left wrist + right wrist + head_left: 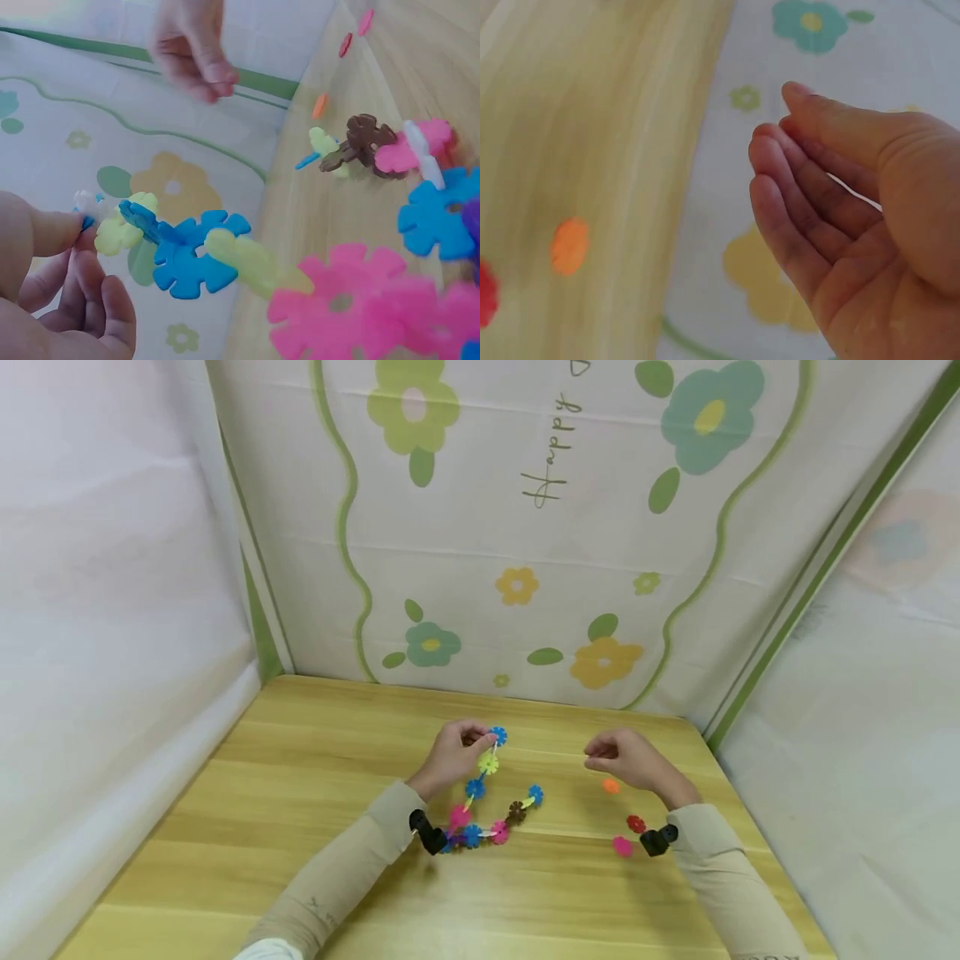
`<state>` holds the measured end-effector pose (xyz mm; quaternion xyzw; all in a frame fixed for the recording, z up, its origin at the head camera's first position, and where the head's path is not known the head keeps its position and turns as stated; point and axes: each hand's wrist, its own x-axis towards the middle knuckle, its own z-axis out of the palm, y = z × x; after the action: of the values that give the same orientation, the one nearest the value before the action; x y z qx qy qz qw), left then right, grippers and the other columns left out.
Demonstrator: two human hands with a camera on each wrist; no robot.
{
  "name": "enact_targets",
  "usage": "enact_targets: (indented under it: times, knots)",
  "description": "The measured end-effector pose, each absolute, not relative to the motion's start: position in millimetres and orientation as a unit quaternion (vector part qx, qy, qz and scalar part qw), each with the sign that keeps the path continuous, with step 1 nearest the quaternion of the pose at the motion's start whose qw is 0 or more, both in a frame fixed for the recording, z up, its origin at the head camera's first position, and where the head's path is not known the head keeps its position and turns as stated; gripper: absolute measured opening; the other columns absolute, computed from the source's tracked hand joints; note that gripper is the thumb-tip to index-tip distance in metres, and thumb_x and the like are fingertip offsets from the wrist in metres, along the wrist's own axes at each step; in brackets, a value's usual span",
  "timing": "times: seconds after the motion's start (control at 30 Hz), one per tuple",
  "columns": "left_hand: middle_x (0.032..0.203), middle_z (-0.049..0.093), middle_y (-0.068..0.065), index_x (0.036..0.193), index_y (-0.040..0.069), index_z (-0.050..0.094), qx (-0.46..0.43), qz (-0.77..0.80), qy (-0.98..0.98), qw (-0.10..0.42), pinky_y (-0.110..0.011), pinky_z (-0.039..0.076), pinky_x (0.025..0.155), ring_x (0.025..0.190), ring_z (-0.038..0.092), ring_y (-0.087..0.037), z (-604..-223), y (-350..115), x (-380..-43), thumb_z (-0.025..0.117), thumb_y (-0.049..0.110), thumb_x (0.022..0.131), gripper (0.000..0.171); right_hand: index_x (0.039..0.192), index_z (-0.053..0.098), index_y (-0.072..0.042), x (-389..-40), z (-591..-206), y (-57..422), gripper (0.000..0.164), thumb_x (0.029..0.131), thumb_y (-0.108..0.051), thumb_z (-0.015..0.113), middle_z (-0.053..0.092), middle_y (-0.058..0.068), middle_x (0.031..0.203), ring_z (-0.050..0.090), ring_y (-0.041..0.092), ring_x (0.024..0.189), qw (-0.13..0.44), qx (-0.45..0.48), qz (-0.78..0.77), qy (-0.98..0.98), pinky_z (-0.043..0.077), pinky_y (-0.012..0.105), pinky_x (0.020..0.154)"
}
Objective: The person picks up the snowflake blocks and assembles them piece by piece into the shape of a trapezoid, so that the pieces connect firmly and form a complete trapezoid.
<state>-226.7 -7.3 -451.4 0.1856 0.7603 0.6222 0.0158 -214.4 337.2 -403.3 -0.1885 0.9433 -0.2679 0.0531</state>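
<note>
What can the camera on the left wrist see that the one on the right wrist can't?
Only the left wrist view shows the left hand pinching one end of the chain of snowflake pieces, with blue, yellow-green, pink and brown pieces up close. Only the right wrist view shows the right hand's bare palm, fingers loosely curled and holding nothing. Both show the right hand, the loose orange piece on the wooden table, and the flowered cloth behind.

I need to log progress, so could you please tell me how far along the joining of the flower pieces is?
Done: a chain of flower pieces is already linked, curving across the table. In hand: the left hand pinches the chain's top end, lifting it; the right hand hovers, holding nothing. Left: three loose pieces lie apart, the orange piece, red piece and pink piece.
</note>
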Motion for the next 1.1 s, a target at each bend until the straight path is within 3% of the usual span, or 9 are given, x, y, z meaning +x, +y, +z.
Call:
enact_targets:
  times: [0.2, 0.3, 0.53, 0.7, 0.87, 1.0, 1.1]
  knots:
    - [0.102, 0.066, -0.027, 0.104, 0.006, 0.074, 0.137, 0.667, 0.732, -0.006, -0.023, 0.047, 0.068, 0.08, 0.057, -0.028, -458, -12, -228, 0.069, 0.021, 0.105, 0.016, 0.117, 0.072, 0.006, -211, -439, 370, 0.026, 0.1, -0.013, 0.073, 0.076, 0.013, 0.104, 0.071, 0.024, 0.094, 0.059, -0.13, -0.229, 0.963, 0.061, 0.043, 0.083]
    - [0.102, 0.066, -0.024, 0.106, 0.006, 0.074, 0.12, 0.678, 0.725, -0.003, -0.027, 0.05, 0.071, 0.088, 0.059, -0.039, -461, -14, -227, 0.068, 0.022, 0.105, 0.017, 0.12, 0.07, 0.01, -211, -460, 378, 0.031, 0.101, -0.014, 0.073, 0.075, 0.017, 0.107, 0.072, 0.028, 0.096, 0.061, -0.103, -0.226, 0.967, 0.061, 0.047, 0.085]
    - [0.102, 0.068, -0.018, 0.107, 0.007, 0.073, 0.108, 0.675, 0.73, 0.002, -0.042, 0.054, 0.079, 0.092, 0.06, -0.041, -463, -19, -221, 0.068, 0.024, 0.106, 0.018, 0.11, 0.075, 0.003, -214, -489, 385, 0.025, 0.097, -0.018, 0.078, 0.076, 0.013, 0.101, 0.071, 0.021, 0.089, 0.027, -0.055, -0.254, 0.965, 0.061, 0.041, 0.081]
    - [0.106, 0.067, -0.027, 0.106, 0.004, 0.072, 0.113, 0.673, 0.731, 0.016, -0.03, 0.049, 0.071, 0.096, 0.057, -0.05, -465, -25, -219, 0.066, 0.022, 0.106, 0.019, 0.103, 0.072, -0.002, -212, -488, 376, 0.019, 0.095, -0.017, 0.081, 0.074, 0.009, 0.096, 0.067, 0.016, 0.084, 0.021, -0.039, -0.279, 0.959, 0.057, 0.031, 0.074]
    - [0.107, 0.067, -0.026, 0.106, 0.006, 0.074, 0.108, 0.663, 0.74, 0.025, -0.024, 0.046, 0.067, 0.091, 0.058, -0.041, -465, -29, -218, 0.067, 0.023, 0.106, 0.018, 0.101, 0.072, -0.006, -215, -477, 345, 0.013, 0.096, -0.015, 0.08, 0.075, 0.008, 0.095, 0.068, 0.014, 0.082, 0.003, -0.064, -0.32, 0.945, 0.055, 0.024, 0.069]
    - [0.103, 0.068, -0.02, 0.106, 0.006, 0.074, 0.099, 0.663, 0.742, 0.024, -0.026, 0.045, 0.066, 0.087, 0.058, -0.033, -465, -32, -217, 0.069, 0.024, 0.105, 0.019, 0.1, 0.073, -0.007, -218, -465, 311, 0.012, 0.095, -0.015, 0.08, 0.075, 0.007, 0.095, 0.069, 0.014, 0.082, -0.012, -0.093, -0.342, 0.935, 0.058, 0.024, 0.07]
    - [0.103, 0.068, -0.018, 0.105, 0.006, 0.074, 0.096, 0.661, 0.743, 0.023, -0.03, 0.047, 0.068, 0.088, 0.059, -0.034, -466, -33, -218, 0.069, 0.025, 0.105, 0.019, 0.1, 0.074, -0.007, -219, -458, 286, 0.012, 0.094, -0.015, 0.081, 0.075, 0.006, 0.094, 0.07, 0.014, 0.082, -0.018, -0.11, -0.36, 0.926, 0.059, 0.024, 0.071]
